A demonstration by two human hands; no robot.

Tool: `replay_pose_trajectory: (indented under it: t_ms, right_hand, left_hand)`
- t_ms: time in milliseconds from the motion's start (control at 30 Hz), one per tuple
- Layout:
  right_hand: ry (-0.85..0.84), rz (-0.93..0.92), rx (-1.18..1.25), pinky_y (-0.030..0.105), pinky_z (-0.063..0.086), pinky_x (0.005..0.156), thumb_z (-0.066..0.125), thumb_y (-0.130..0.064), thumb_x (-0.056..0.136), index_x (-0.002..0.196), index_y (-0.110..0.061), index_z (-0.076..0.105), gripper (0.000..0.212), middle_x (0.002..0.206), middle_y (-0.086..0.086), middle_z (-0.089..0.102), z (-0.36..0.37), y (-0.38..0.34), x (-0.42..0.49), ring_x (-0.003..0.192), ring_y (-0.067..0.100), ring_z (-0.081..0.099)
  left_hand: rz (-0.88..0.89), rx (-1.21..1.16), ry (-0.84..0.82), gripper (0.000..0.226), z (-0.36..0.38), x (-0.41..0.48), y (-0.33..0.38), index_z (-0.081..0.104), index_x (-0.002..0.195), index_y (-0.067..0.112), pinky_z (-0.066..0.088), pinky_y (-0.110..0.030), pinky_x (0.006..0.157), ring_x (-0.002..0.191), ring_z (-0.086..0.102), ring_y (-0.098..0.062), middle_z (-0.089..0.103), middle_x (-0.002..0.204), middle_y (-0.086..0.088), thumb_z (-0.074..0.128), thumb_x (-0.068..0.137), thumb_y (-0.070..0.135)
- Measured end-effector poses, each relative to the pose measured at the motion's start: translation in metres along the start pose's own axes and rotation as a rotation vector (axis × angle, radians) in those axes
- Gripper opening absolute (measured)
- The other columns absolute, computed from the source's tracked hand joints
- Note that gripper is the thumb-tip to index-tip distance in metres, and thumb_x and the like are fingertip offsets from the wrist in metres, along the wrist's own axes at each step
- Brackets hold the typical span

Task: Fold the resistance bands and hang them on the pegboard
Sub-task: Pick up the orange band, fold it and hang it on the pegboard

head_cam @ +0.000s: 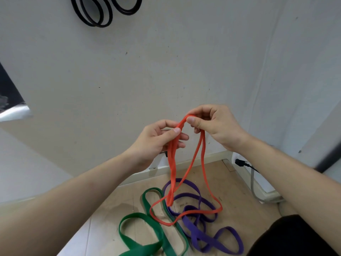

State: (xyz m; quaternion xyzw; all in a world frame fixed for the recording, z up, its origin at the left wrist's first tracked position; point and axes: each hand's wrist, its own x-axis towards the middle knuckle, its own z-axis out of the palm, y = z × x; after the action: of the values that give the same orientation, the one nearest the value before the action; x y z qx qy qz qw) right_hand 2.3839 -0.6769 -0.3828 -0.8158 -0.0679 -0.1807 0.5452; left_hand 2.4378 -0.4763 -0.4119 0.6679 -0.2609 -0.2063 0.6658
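Note:
An orange resistance band (203,163) hangs in long loops from both my hands, in front of the white wall. My left hand (156,143) pinches a gathered bunch of its strands. Just to the right and slightly higher, my right hand (214,124) grips the band's top bend between thumb and fingers. The orange loops dangle down over the floor. Below them a green band (140,231) and a purple band (201,231) lie tangled on the wooden floor. A black band (92,13) hangs in coils on the wall at the top left.
A white wall (166,61) fills the view ahead, with a baseboard at its foot. A black plug and grey cable (252,180) sit at the right by a white strip. A dark opening (9,89) shows at the left edge.

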Motion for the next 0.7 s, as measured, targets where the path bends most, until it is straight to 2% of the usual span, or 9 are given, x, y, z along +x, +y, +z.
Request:
replay_pose_trajectory:
  t_ms: [100, 200, 333, 467, 533, 600, 700]
  right_hand:
    - [-0.022, 0.014, -0.038, 0.027, 0.057, 0.067, 0.074, -0.012, 0.088, 0.097, -0.01, 0.075, 0.009, 0.077, 0.005, 0.069, -0.005, 0.003, 0.0, 0.066, 0.016, 0.065]
    - [-0.05, 0.041, -0.049, 0.025, 0.056, 0.067, 0.072, -0.01, 0.089, 0.096, -0.011, 0.074, 0.007, 0.077, 0.008, 0.068, -0.009, 0.005, -0.001, 0.066, 0.014, 0.064]
    - [-0.052, 0.082, -0.036, 0.024, 0.057, 0.068, 0.071, -0.009, 0.089, 0.096, -0.008, 0.073, 0.007, 0.077, 0.009, 0.067, -0.013, 0.007, -0.001, 0.065, 0.015, 0.064]
    - [-0.071, 0.1, -0.008, 0.025, 0.056, 0.068, 0.071, -0.009, 0.089, 0.094, -0.009, 0.073, 0.006, 0.077, 0.01, 0.067, -0.014, 0.008, -0.001, 0.066, 0.017, 0.064]
    - [-0.097, 0.128, -0.014, 0.025, 0.056, 0.069, 0.072, -0.011, 0.089, 0.095, -0.01, 0.073, 0.006, 0.077, 0.009, 0.068, -0.015, 0.009, -0.001, 0.068, 0.018, 0.065]
    - [-0.16, 0.189, 0.011, 0.03, 0.056, 0.074, 0.073, -0.011, 0.087, 0.099, -0.008, 0.072, 0.012, 0.081, 0.01, 0.069, -0.018, 0.009, -0.002, 0.072, 0.02, 0.067]
    - [-0.291, 0.25, 0.035, 0.034, 0.059, 0.083, 0.077, -0.017, 0.082, 0.113, -0.011, 0.068, 0.033, 0.093, 0.016, 0.073, -0.01, 0.003, -0.006, 0.081, 0.027, 0.073]
  left_hand:
    - [0.016, -0.026, 0.021, 0.016, -0.005, 0.0, 0.002, 0.072, 0.111, 0.012, 0.058, -0.037, 0.079, 0.079, 0.07, -0.022, 0.077, 0.098, -0.011, 0.064, 0.097, 0.013]
    - [0.034, -0.036, 0.016, 0.022, -0.011, 0.0, 0.003, 0.073, 0.115, 0.009, 0.061, -0.032, 0.08, 0.081, 0.07, -0.024, 0.076, 0.103, -0.018, 0.066, 0.094, 0.005]
    - [0.023, 0.031, 0.021, 0.023, -0.018, 0.002, 0.002, 0.069, 0.112, 0.008, 0.061, -0.038, 0.087, 0.083, 0.072, -0.023, 0.079, 0.1, -0.013, 0.072, 0.089, 0.006]
    - [0.023, 0.076, 0.056, 0.02, -0.024, 0.005, 0.002, 0.068, 0.106, 0.004, 0.06, -0.047, 0.089, 0.082, 0.07, -0.027, 0.074, 0.1, -0.024, 0.075, 0.088, 0.01]
    - [0.018, 0.086, 0.047, 0.022, -0.026, 0.005, 0.003, 0.069, 0.105, -0.001, 0.06, -0.047, 0.087, 0.081, 0.069, -0.029, 0.073, 0.095, -0.025, 0.075, 0.087, 0.01]
    - [0.017, 0.06, 0.036, 0.021, -0.028, 0.005, 0.004, 0.07, 0.101, -0.002, 0.061, -0.042, 0.082, 0.08, 0.067, -0.03, 0.071, 0.089, -0.021, 0.077, 0.084, 0.01]
    - [0.01, 0.009, 0.015, 0.023, -0.024, 0.005, 0.005, 0.073, 0.095, 0.003, 0.06, -0.037, 0.078, 0.079, 0.067, -0.029, 0.071, 0.087, -0.02, 0.08, 0.076, 0.015]
